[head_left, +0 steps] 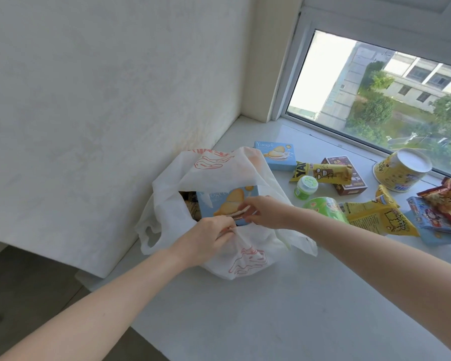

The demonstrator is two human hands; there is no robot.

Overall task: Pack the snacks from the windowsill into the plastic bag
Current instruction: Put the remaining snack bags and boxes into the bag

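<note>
Head view, green jar (306, 187) beside bag (248, 261), tub (399, 171) beyond

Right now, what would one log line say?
left hand: grips plastic bag rim | right hand: holds blue cookie box at bag mouth | windowsill: more snacks waiting
</note>
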